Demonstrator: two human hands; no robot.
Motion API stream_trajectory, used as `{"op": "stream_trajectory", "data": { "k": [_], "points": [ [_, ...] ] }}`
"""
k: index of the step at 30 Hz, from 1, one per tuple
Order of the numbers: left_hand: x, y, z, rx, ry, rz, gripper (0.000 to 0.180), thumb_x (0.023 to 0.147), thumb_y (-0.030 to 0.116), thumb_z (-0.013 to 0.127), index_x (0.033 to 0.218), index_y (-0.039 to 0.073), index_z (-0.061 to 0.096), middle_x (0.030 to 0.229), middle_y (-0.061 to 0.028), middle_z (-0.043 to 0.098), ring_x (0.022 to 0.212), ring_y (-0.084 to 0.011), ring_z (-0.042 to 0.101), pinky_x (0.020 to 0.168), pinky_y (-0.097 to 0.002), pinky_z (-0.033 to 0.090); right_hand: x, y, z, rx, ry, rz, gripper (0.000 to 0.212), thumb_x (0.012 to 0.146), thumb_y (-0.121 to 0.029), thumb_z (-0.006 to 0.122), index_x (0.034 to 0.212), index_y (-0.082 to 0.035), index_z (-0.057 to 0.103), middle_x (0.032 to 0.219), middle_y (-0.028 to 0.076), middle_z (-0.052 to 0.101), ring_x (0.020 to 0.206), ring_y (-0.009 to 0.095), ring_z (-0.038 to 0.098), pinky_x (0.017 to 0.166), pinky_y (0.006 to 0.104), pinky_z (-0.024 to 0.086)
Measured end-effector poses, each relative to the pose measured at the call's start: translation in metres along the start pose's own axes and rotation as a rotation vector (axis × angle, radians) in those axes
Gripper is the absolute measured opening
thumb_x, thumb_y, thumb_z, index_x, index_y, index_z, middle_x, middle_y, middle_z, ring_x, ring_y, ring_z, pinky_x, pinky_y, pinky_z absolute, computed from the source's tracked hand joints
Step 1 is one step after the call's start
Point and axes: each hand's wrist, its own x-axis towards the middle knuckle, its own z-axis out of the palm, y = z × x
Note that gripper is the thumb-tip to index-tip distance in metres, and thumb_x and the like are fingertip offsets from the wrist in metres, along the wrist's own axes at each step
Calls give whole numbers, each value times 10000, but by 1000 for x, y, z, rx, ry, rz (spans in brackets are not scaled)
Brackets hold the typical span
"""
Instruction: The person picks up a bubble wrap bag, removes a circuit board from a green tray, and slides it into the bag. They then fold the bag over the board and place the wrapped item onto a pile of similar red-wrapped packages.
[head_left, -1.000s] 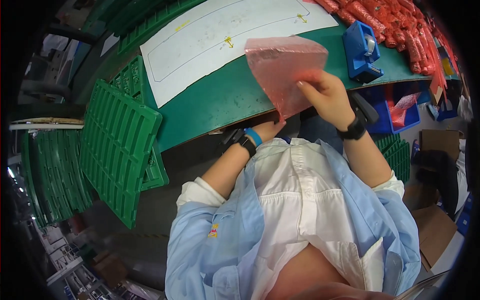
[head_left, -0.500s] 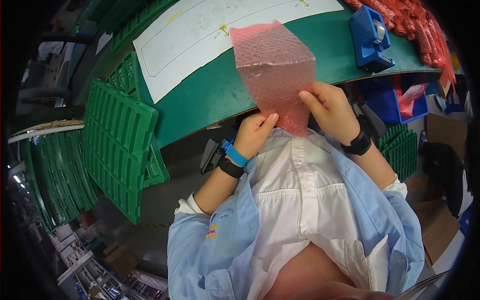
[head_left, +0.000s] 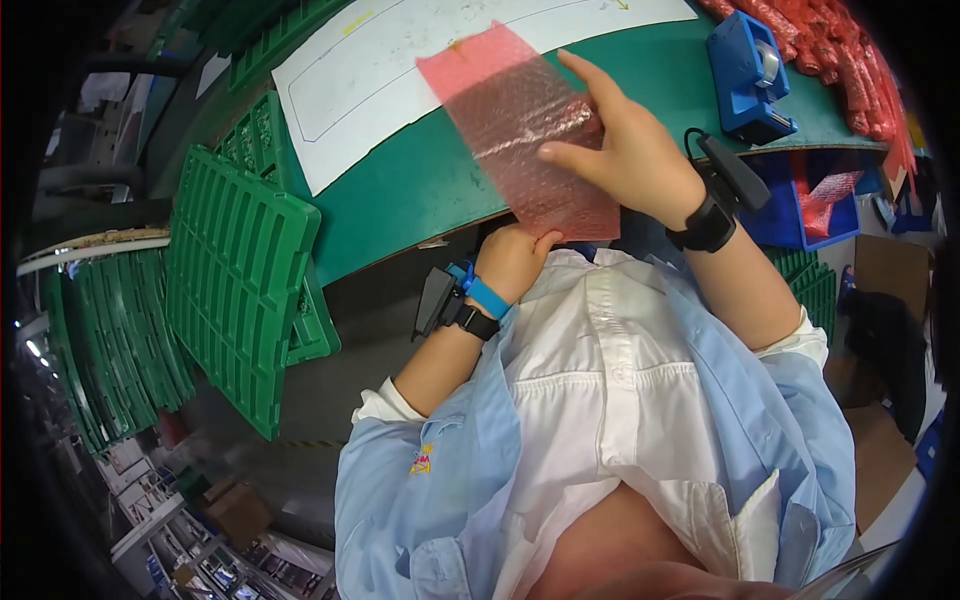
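Observation:
A pink bubble-wrap bag [head_left: 510, 115] slants over the front edge of the green table, its far end above a white sheet. My left hand [head_left: 512, 262] pinches its near corner between thumb and fingers. Over the right side of the bag is my right hand [head_left: 640, 155], thumb and fingers spread apart. Whether its fingertips touch the bag I cannot tell. Both wrists wear black bands, and the left one also has a blue strap.
On the green table [head_left: 390, 215] lie a white sheet [head_left: 375, 110] with drawn lines, a blue tape dispenser [head_left: 745, 80] and a heap of red wrapped pieces [head_left: 840, 70]. Green trays [head_left: 240, 290] lean at the left. A blue bin [head_left: 830, 225] stands below the table's right side.
My right hand has released the bag's right edge, moved up and spread its fingers. The bag has swung with its far end to the left. My left hand keeps its pinch.

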Motion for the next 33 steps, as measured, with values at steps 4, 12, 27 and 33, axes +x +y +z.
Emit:
{"op": "stream_trajectory", "data": {
  "k": [4,12,27,33],
  "points": [
    [-9,-7,-9,194,-14,-174,236,889,234,674,839,7,715,787,-197,671,723,-385,631,640,-423,495,-7,6,-3,164,-220,3,395,884,-107,667,1270,-56,603,834,54,609,800,197,570,727,328,468],
    [-11,67,-93,152,196,438,277,840,238,704,1074,92,690,1115,-84,658,1030,-305,611,872,-442,454,-22,7,-24,-18,-348,-244,226,856,-34,635,1066,-60,714,841,87,602,796,286,557,782,402,430],
    [22,56,-79,476,175,267,522,789,313,743,1269,150,614,1361,-64,553,1295,-292,474,1058,-516,341,15,-1,3,-201,-227,-320,252,836,-72,654,1083,-26,672,1024,147,628,953,356,595,827,424,482],
    [-9,46,-103,295,285,282,467,787,244,754,1221,126,628,1304,-77,584,1255,-299,511,1040,-468,382,5,11,13,-289,-237,-306,263,883,-97,636,1137,-34,651,1077,144,605,995,337,581,875,407,448]
  ]
}}
